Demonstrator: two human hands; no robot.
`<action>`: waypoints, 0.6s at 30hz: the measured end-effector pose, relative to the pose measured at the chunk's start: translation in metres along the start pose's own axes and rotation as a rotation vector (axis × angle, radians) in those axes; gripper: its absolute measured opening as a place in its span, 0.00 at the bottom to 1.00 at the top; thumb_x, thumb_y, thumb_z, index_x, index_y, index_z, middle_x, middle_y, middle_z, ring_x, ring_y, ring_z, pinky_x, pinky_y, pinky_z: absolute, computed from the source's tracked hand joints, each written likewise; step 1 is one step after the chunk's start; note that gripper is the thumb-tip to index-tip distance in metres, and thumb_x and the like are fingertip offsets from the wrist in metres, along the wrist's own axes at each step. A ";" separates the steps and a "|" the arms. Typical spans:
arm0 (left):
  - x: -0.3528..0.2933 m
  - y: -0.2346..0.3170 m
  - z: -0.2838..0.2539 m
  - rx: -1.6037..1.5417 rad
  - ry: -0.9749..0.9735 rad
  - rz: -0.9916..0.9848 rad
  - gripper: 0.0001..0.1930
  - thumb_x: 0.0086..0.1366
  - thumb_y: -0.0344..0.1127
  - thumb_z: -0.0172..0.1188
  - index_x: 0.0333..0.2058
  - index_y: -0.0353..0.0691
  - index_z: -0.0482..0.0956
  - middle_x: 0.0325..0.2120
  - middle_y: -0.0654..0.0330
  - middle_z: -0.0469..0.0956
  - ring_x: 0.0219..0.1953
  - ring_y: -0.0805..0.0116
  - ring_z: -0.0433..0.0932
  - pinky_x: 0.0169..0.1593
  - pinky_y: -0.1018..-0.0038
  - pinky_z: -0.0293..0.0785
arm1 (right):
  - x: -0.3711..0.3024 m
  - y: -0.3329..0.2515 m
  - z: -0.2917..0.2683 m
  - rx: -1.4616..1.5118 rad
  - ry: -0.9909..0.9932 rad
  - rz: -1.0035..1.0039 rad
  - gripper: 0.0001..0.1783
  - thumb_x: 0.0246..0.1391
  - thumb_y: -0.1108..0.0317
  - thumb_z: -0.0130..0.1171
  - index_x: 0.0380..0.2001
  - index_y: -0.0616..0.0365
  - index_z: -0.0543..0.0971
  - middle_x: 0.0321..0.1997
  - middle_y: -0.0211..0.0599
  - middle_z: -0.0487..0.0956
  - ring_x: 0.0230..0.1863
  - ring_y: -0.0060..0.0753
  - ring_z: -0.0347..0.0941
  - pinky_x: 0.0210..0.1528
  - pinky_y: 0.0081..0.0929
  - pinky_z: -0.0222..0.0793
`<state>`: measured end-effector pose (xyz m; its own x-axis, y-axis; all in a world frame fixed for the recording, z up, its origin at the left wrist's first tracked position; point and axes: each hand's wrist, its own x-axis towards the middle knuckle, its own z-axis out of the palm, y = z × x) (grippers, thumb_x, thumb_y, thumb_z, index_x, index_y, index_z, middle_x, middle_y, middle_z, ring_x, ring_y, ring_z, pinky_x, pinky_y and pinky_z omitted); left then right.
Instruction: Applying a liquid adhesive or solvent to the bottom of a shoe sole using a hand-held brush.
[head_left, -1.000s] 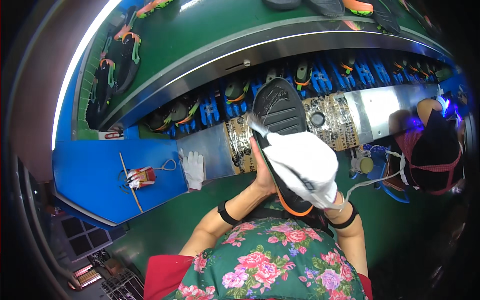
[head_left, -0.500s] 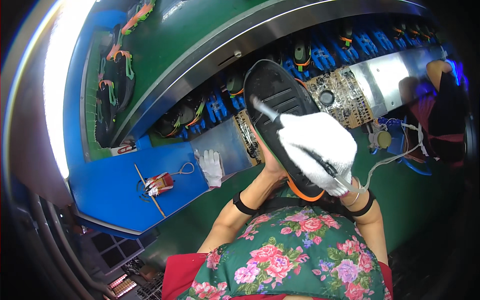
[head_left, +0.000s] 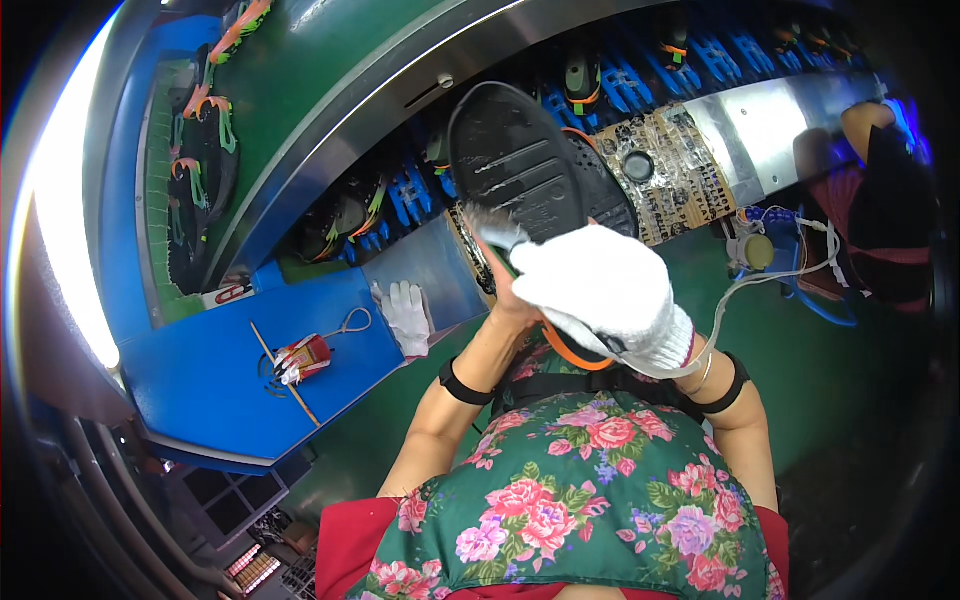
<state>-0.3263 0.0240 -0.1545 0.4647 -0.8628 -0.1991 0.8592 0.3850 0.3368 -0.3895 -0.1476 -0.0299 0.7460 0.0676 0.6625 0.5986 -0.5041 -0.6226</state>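
Note:
A black shoe sole (head_left: 515, 165) with grooves across it tilts up in front of me, with an orange rim (head_left: 575, 352) at its lower end. My left hand (head_left: 508, 290), bare, is closed around its left side; most of the fingers are hidden behind it. In a white knit glove, my right hand (head_left: 605, 290) grips a brush (head_left: 505, 235) whose motion-blurred bristles touch the sole's left edge. A clear thin hose (head_left: 735, 295) runs from this hand to the right. Partly behind the held sole, another black shoe piece (head_left: 608, 190) shows.
A taped cardboard pad (head_left: 675, 170) lies on the metal ledge ahead, below a rack with blue holders (head_left: 625, 85) and shoes. On the blue table (head_left: 200, 365) at left are a red container (head_left: 303, 358) and a stick; a white glove (head_left: 405, 315) lies alongside. Another person (head_left: 870, 210) is at far right.
The brush has moved from the middle of the sole to its left edge. My gloved hand has turned and shifted slightly left, and the view has shifted a little.

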 end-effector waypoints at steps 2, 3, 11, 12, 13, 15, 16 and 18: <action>0.002 -0.004 0.005 -0.209 -0.124 0.144 0.68 0.50 0.94 0.25 0.74 0.39 0.52 0.68 0.42 0.64 0.69 0.43 0.66 0.73 0.50 0.58 | 0.004 0.002 -0.009 0.155 0.002 0.072 0.17 0.49 0.75 0.69 0.44 0.56 0.87 0.48 0.42 0.87 0.44 0.41 0.84 0.46 0.35 0.79; 0.004 0.002 0.010 -0.436 -0.352 0.193 0.68 0.51 0.94 0.26 0.74 0.39 0.51 0.69 0.42 0.63 0.69 0.43 0.66 0.73 0.50 0.60 | 0.005 0.002 -0.012 0.309 0.008 0.141 0.15 0.45 0.76 0.72 0.40 0.57 0.88 0.46 0.43 0.87 0.43 0.42 0.84 0.46 0.36 0.79; 0.005 0.018 0.029 -0.010 -0.033 0.146 0.67 0.50 0.94 0.31 0.62 0.32 0.70 0.51 0.45 0.79 0.50 0.51 0.81 0.58 0.55 0.78 | -0.016 0.001 0.001 0.025 -0.087 0.007 0.20 0.49 0.76 0.69 0.48 0.54 0.87 0.53 0.42 0.85 0.49 0.42 0.83 0.53 0.37 0.79; 0.007 0.022 0.030 -0.047 -0.082 0.146 0.66 0.50 0.94 0.31 0.62 0.33 0.70 0.51 0.45 0.79 0.50 0.51 0.81 0.58 0.55 0.78 | -0.016 0.002 -0.003 0.167 -0.072 0.068 0.20 0.49 0.76 0.69 0.48 0.54 0.87 0.52 0.41 0.86 0.48 0.42 0.83 0.54 0.37 0.78; 0.009 0.026 0.032 -0.083 -0.131 0.144 0.66 0.51 0.94 0.31 0.63 0.33 0.69 0.51 0.45 0.79 0.50 0.50 0.81 0.58 0.55 0.78 | -0.015 0.004 -0.006 0.309 -0.056 0.129 0.19 0.49 0.75 0.70 0.48 0.54 0.87 0.51 0.40 0.86 0.47 0.41 0.84 0.54 0.37 0.78; 0.006 0.026 0.056 -0.048 0.159 0.182 0.60 0.54 0.91 0.40 0.63 0.37 0.67 0.46 0.46 0.77 0.43 0.56 0.82 0.45 0.60 0.83 | -0.017 0.005 -0.008 0.143 -0.009 0.156 0.19 0.53 0.74 0.68 0.49 0.54 0.86 0.51 0.38 0.86 0.48 0.41 0.84 0.55 0.38 0.76; 0.008 0.026 0.061 -0.013 0.270 0.225 0.61 0.52 0.91 0.41 0.60 0.34 0.69 0.44 0.46 0.78 0.45 0.54 0.81 0.47 0.60 0.82 | -0.020 0.003 -0.006 0.105 -0.053 0.138 0.18 0.54 0.73 0.67 0.50 0.54 0.86 0.52 0.38 0.86 0.50 0.41 0.83 0.56 0.39 0.76; 0.008 0.028 0.046 -0.005 0.130 0.160 0.62 0.51 0.92 0.42 0.59 0.33 0.69 0.43 0.46 0.78 0.46 0.54 0.80 0.48 0.60 0.81 | -0.025 0.001 0.002 0.007 -0.130 0.004 0.19 0.58 0.74 0.62 0.53 0.54 0.84 0.56 0.38 0.84 0.53 0.42 0.82 0.56 0.39 0.76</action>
<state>-0.3080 0.0134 -0.1045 0.6188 -0.7411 -0.2605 0.7731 0.5160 0.3688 -0.4072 -0.1480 -0.0482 0.7798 0.1766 0.6006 0.5971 -0.4984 -0.6286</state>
